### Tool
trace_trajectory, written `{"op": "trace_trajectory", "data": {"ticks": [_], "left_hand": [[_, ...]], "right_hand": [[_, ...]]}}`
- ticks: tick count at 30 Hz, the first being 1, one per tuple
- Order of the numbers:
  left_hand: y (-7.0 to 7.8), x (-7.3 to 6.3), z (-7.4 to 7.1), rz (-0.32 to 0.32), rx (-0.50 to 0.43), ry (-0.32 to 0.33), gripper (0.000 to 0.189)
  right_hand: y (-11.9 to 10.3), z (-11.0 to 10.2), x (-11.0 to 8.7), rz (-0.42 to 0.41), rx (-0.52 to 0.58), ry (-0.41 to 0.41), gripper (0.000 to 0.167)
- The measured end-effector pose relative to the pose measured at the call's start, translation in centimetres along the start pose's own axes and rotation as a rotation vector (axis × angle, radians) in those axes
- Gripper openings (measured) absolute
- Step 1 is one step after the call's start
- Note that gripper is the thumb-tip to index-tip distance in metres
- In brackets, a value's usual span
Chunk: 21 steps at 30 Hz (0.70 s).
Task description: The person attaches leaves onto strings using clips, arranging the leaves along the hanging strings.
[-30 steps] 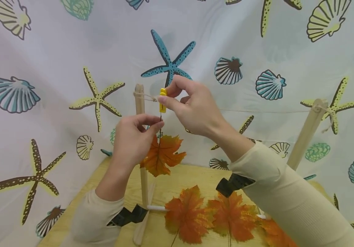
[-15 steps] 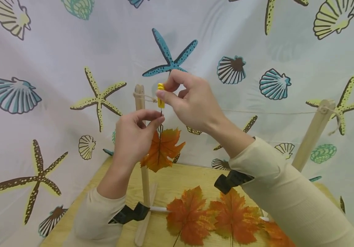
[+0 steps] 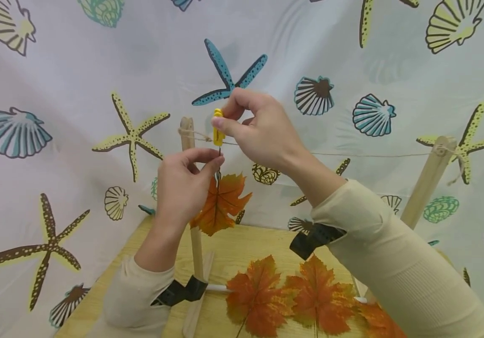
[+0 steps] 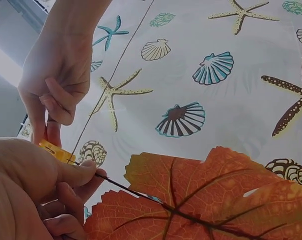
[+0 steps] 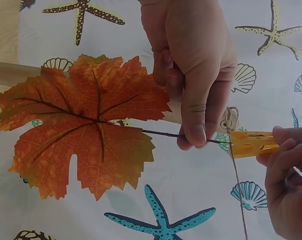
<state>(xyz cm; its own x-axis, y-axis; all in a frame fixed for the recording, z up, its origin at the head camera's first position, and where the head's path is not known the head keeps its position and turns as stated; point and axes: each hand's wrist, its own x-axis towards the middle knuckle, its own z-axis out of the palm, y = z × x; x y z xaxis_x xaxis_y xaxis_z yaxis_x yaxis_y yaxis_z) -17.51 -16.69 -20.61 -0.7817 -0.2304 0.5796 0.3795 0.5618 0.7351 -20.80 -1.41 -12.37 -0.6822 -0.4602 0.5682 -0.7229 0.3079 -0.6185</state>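
Observation:
My right hand point(image 3: 263, 129) pinches a yellow clothespin point(image 3: 218, 131) between thumb and index finger, its jaw end pointing down at the twine point(image 3: 335, 154) near the left post. Just below, my left hand point(image 3: 187, 183) pinches the thin dark stem point(image 4: 133, 192) of an orange artificial maple leaf point(image 3: 222, 204), which hangs under the fingers. In the right wrist view, the clothespin point(image 5: 252, 144) meets both the twine point(image 5: 238, 185) and the stem's end. The left wrist view shows the clothespin point(image 4: 57, 151) partly hidden behind the left hand.
Two wooden posts point(image 3: 429, 180) hold the twine, the left post point(image 3: 187, 129) close to my hands. More orange leaves point(image 3: 259, 295) lie on the wooden table point(image 3: 162, 253) over a white rod point(image 3: 216, 288). Behind hangs a seashell-print cloth point(image 3: 153, 61).
Both hands have risen slightly, the clothespin and hanging leaf moving up with them. The clothespin stays pinched in the right hand and the stem in the left.

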Motion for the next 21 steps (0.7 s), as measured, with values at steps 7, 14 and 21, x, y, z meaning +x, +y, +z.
{"op": "trace_trajectory", "data": {"ticks": [7,14,21], "left_hand": [[0.3,0.12,-0.13,-0.021,0.008,-0.009,0.015],[0.44,-0.16,-0.07,-0.04,0.014,-0.018,0.015],[0.46,-0.28,0.22,-0.04,0.016,0.006,0.015]], "right_hand": [[-0.2,0.15,0.32,0.027,-0.023,0.001,0.014],[-0.23,0.48,0.44,0.073,-0.039,-0.014,0.012],[-0.37,0.54,0.5,0.138,-0.085,-0.04,0.013]]}}
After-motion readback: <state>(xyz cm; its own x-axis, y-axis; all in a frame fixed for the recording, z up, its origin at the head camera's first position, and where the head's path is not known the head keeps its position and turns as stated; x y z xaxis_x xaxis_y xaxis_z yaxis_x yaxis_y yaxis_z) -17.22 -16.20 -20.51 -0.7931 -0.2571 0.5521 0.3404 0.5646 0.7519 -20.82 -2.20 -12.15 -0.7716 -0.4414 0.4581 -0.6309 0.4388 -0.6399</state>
